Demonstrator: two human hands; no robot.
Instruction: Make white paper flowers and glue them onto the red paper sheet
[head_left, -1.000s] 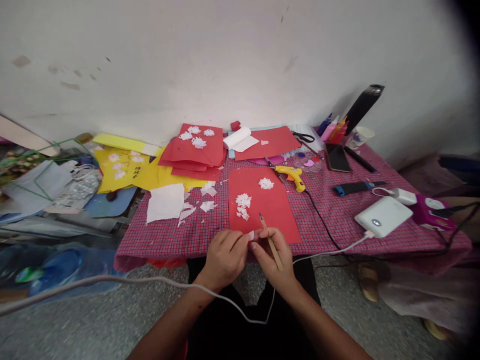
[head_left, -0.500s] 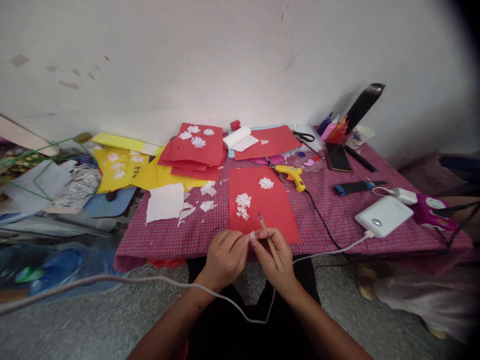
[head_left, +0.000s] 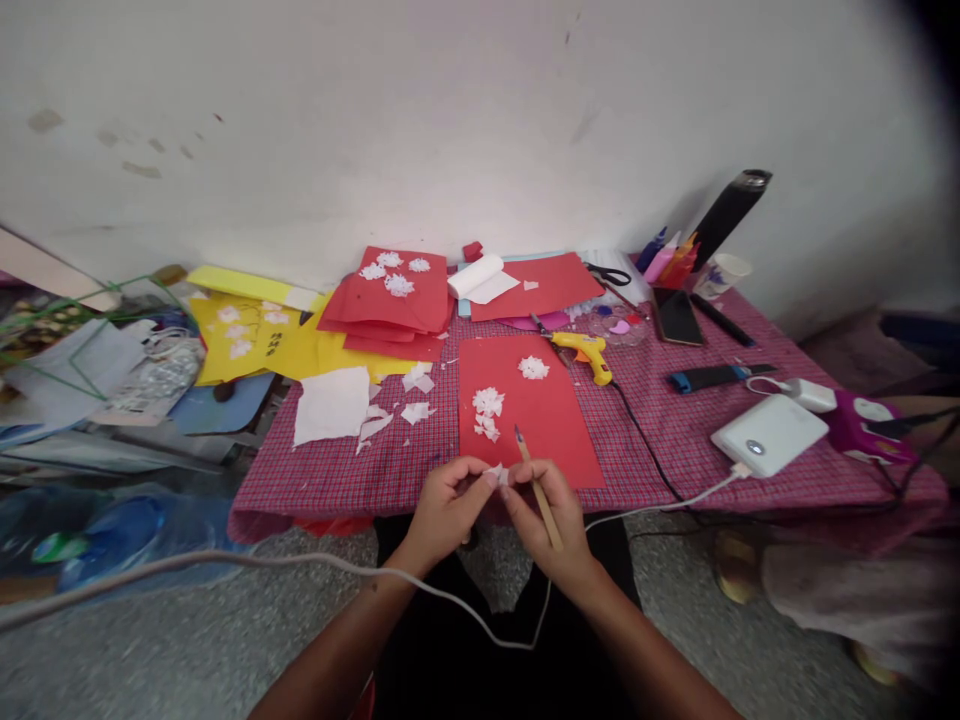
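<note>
My left hand [head_left: 448, 507] and my right hand [head_left: 546, 515] meet at the near edge of the table, fingertips pinched together on a small white paper piece [head_left: 498, 472]. A wooden pencil [head_left: 537, 486] also lies in my right hand, its tip pointing away over a red paper sheet [head_left: 551, 415]. On that sheet sit white paper flowers [head_left: 488, 403], one more [head_left: 533, 367] farther back.
The red checked tablecloth [head_left: 375, 460] carries a yellow glue gun [head_left: 587, 350], white paper scraps [head_left: 332, 403], stacked red sheets [head_left: 390, 290], scissors [head_left: 606, 273], a phone [head_left: 676, 315], a white power bank [head_left: 766, 433] and a black bottle [head_left: 727, 212]. Yellow papers [head_left: 247, 335] lie left. A white cable [head_left: 262, 562] crosses my arms.
Both hands have lifted slightly and drawn a little toward me, still pinching the white piece; the pencil stays in my right hand.
</note>
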